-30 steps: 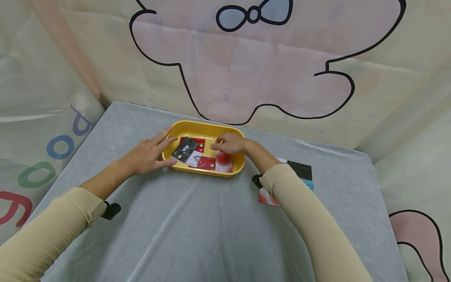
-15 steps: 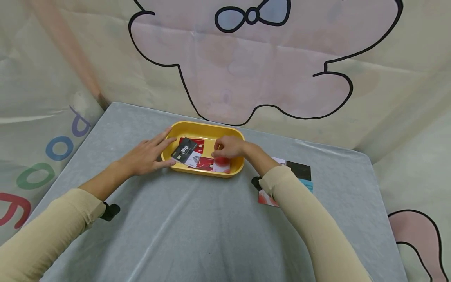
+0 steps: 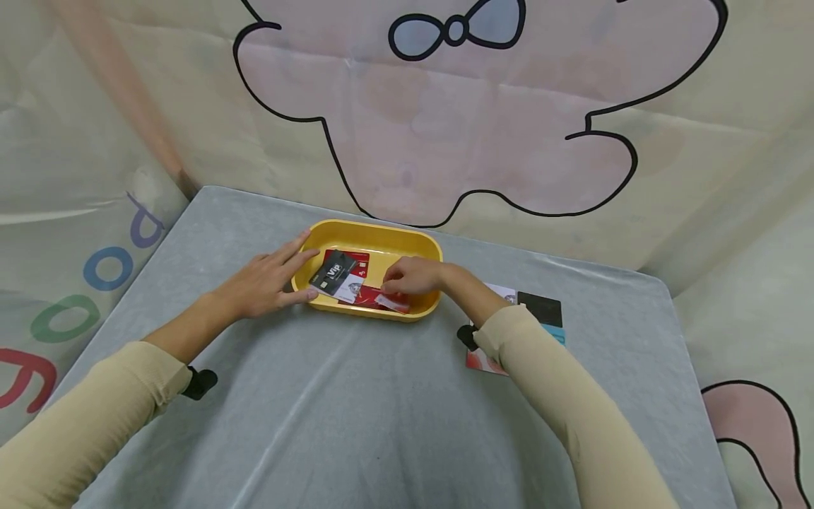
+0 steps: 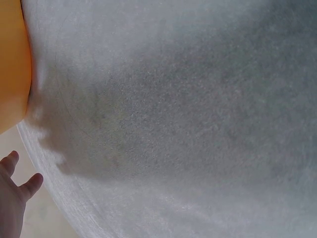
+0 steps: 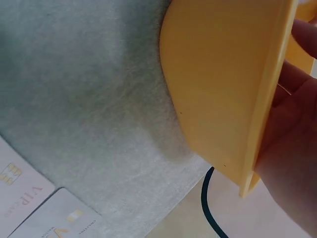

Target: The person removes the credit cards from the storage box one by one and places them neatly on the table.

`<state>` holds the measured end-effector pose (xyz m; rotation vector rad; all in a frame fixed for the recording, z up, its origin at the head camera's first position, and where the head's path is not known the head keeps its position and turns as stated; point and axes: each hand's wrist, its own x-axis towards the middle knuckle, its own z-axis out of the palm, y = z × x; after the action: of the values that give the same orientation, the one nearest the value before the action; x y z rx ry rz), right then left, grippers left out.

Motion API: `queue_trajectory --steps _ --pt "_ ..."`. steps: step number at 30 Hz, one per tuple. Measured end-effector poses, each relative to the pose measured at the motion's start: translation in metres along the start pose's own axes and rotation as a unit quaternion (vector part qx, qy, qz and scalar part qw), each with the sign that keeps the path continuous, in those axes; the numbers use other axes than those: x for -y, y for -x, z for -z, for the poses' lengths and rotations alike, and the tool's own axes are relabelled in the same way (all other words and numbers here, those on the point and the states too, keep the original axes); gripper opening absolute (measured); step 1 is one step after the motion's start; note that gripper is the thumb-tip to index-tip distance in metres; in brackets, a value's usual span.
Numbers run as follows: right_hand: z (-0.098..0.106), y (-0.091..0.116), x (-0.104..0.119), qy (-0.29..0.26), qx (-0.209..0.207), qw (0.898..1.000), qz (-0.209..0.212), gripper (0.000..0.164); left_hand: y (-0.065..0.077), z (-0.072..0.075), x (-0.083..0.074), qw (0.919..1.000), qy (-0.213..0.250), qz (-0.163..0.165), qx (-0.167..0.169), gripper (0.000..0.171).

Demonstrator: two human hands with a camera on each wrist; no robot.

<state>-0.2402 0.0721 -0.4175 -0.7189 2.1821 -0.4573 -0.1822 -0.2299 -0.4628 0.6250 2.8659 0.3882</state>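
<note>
Inside the yellow tray [image 3: 407, 244], my right hand [image 3: 415, 276] pinches a pink-and-white card [image 3: 396, 303] near the front right wall, its edge raised at a slant. My left hand [image 3: 267, 279] rests at the tray's left end, fingers spread straight over the rim and thumb on the front edge. Between the hands, a black VIP card [image 3: 332, 272] overlaps a white card [image 3: 350, 288] and red cards [image 3: 361, 262]. The right wrist view shows the tray's outer wall [image 5: 223, 89], with my right fingers partly hidden behind its rim.
On the grey cloth right of the tray lie several more cards, among them a black card [image 3: 540, 309], a blue card [image 3: 557, 333] and a pink-red card [image 3: 483, 361], partly under the right forearm. A printed cloth wall [image 3: 445, 155] stands behind the table.
My right hand has moved toward the tray's front. The pink-and-white card, flat a second ago, is now tilted and mostly covered by the hand. The left hand stays put.
</note>
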Motion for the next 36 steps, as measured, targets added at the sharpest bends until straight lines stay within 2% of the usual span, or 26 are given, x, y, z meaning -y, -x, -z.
queue_trajectory --steps 6,16,21,24,27,30,36 --pt "-0.003 0.01 0.004 -0.006 0.032 0.999 0.01 0.048 0.0 0.0 0.0 1.0 0.002 0.001 -0.001 0.086" --pt "-0.005 0.012 0.001 -0.012 0.07 0.996 0.047 0.032 0.0 -0.001 -0.001 1.0 0.003 0.001 -0.002 0.086" --pt "-0.004 0.015 0.001 0.01 0.089 0.993 0.071 0.033 0.0 -0.001 0.0 1.0 0.003 -0.004 -0.003 0.086" --pt "-0.003 0.018 0.001 0.0 0.097 0.993 0.074 0.033 0.0 -0.001 0.0 1.0 0.001 -0.007 -0.006 0.085" --pt "-0.002 0.021 0.0 -0.042 0.096 0.993 0.05 0.033 -0.001 -0.001 0.0 0.9999 0.0 -0.009 -0.008 0.085" --pt "0.0 0.024 0.001 -0.079 0.087 0.993 0.009 0.042 -0.001 -0.002 -0.001 1.0 0.001 -0.005 -0.007 0.085" --pt "0.002 0.028 0.005 -0.093 0.085 0.991 -0.05 0.067 0.0 -0.002 0.0 1.0 0.007 0.002 -0.003 0.085"
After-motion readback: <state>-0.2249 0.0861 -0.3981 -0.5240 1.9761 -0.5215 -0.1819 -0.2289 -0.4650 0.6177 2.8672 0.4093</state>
